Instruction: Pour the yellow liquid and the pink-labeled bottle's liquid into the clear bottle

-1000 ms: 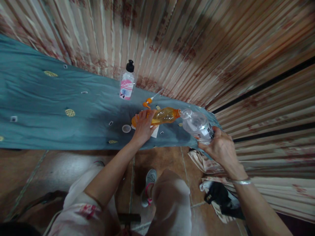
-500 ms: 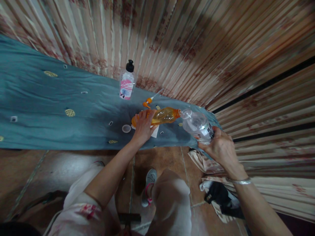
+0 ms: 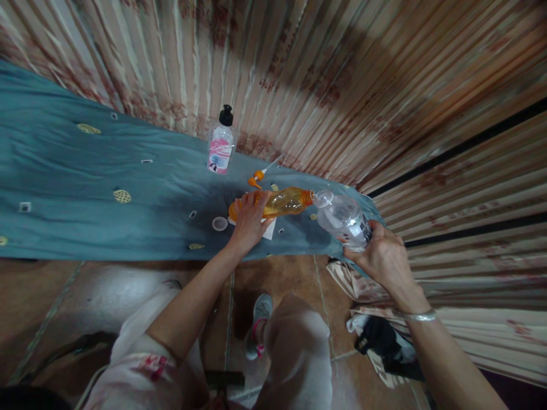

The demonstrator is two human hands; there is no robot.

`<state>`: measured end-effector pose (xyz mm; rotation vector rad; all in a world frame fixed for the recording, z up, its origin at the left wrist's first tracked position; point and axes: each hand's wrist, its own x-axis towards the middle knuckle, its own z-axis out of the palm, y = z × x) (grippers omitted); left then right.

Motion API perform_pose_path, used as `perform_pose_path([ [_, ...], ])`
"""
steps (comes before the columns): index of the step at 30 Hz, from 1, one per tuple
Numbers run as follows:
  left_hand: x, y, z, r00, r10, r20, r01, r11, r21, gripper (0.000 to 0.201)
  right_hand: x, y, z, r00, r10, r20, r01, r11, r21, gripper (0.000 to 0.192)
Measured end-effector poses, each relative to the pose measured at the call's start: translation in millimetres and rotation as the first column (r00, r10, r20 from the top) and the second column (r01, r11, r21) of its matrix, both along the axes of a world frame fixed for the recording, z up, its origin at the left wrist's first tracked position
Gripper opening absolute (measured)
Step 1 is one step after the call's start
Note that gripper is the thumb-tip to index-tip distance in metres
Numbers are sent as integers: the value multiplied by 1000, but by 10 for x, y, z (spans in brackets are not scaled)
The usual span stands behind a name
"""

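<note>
My left hand is wrapped round an orange see-through bottle, which lies nearly level with its open neck to the right. My right hand grips the lower end of a clear plastic bottle, tilted so its mouth meets the orange neck. Whether any liquid is flowing I cannot make out. Behind the orange bottle lies an orange pump top with a thin clear tube. Just left of my left hand sits a small round clear cap. A white piece shows partly from beneath the hand.
A clear bottle with a pink label and black top stands at the back of the teal cloth-covered surface. Pleated patterned curtains hang behind and to the right. Dark and light cloth lies on the tiled floor at right.
</note>
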<state>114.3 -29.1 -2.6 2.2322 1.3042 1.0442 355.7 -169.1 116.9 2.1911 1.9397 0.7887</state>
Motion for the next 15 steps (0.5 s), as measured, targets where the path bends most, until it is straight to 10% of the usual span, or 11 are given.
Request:
perform_pose_path([
  [15, -11, -8, 16, 1000, -6, -12, 6, 1000, -10, 57, 45, -14, -23, 999, 26, 30, -26, 1000, 5, 73],
])
